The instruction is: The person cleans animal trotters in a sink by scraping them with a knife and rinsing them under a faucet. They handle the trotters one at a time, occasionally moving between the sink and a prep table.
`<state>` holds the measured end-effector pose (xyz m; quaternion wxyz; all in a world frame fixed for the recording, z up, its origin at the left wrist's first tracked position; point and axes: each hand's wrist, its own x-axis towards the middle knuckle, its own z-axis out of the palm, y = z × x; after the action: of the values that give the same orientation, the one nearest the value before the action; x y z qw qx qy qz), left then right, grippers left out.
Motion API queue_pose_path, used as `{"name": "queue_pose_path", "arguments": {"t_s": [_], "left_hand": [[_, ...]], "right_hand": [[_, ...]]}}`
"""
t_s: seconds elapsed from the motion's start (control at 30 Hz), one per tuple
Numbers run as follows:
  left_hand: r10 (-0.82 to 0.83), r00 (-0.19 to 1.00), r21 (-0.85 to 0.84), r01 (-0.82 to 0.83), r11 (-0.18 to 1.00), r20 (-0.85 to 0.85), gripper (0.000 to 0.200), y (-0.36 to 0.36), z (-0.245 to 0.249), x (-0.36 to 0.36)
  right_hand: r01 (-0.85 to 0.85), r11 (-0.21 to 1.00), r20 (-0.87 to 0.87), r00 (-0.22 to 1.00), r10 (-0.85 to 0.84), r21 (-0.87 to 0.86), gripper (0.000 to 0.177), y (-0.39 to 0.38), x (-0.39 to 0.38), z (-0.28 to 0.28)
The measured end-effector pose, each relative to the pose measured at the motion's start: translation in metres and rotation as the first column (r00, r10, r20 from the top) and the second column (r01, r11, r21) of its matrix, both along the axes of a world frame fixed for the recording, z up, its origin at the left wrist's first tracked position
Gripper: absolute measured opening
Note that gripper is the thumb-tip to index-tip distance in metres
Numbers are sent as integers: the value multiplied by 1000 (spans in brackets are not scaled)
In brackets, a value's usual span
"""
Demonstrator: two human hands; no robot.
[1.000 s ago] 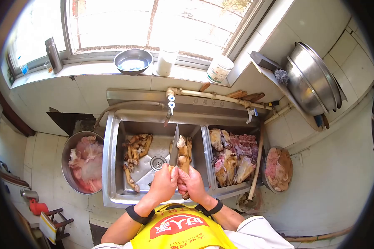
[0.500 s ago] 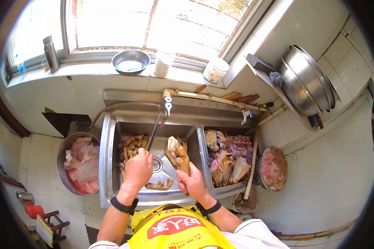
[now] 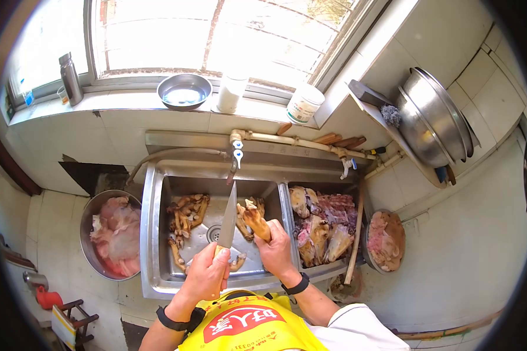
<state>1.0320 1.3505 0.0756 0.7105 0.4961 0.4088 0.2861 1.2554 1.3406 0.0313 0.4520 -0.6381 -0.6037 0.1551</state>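
My left hand is wrapped round the handle of a knife, whose wide blade points up and away over the left sink basin. Beside the blade, my right hand grips an animal foot, its split end upward. More feet lie in a heap at the left of that basin, and a few rest near the drain and behind the held one. Skinned heads and meat fill the right basin.
A metal bowl of meat stands left of the sink, another bowl of meat right of it. A wooden stick leans on the right basin. Taps project over the sink. Large metal basins sit on a shelf at right.
The knife has turned from edge-on to showing its broad side, and my left hand has come lower and nearer. The held foot has tilted to the left, with my right hand higher on it.
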Motion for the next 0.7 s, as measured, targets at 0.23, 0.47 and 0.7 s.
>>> {"name": "queue_pose_path", "arguments": {"t_s": [0.23,0.47,0.7], "left_hand": [[31,990,-121,-15,993,134,27,-2,0,5],[-3,994,-195,24,981,110,28,-3,-7,14],[-23,993,-315,59,947,117,29,-1,-29,19]], "right_hand": [[38,999,114,993,-42,37,20,1,-3,-16],[-7,990,209,978,-23,138,21,2,-4,-25],[-225,960,45,971,236,-168,24,3,4,-48]]}}
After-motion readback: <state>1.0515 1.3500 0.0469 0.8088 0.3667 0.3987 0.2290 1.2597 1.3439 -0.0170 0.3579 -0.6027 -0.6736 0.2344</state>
